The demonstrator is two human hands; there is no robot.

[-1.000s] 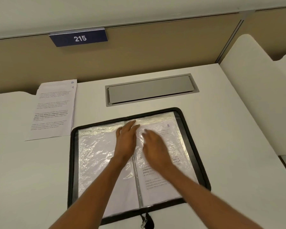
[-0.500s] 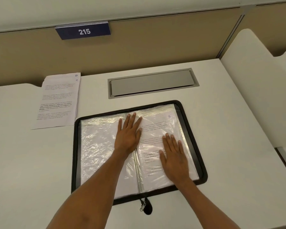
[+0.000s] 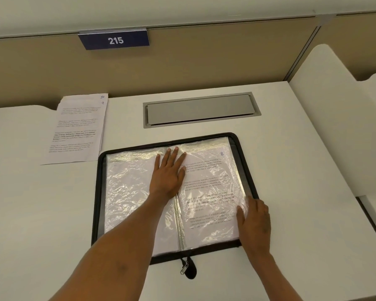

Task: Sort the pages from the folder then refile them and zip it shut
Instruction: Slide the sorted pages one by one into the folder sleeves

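I am pressing my open left hand [image 3: 168,177] on the folder [image 3: 97,192]; right hand [image 3: 255,222] is touching its right page [image 3: 211,185], grip unclear.

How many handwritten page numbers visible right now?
3: two top right on the loose stack, left of the folder; an 8 on the folder's right page. More may be hidden.

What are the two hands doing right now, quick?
Left hand: open, pressing flat on the folder pages beside the spine.
Right hand: at the outer edge of the right-hand sleeve; whether it grips cannot be told.
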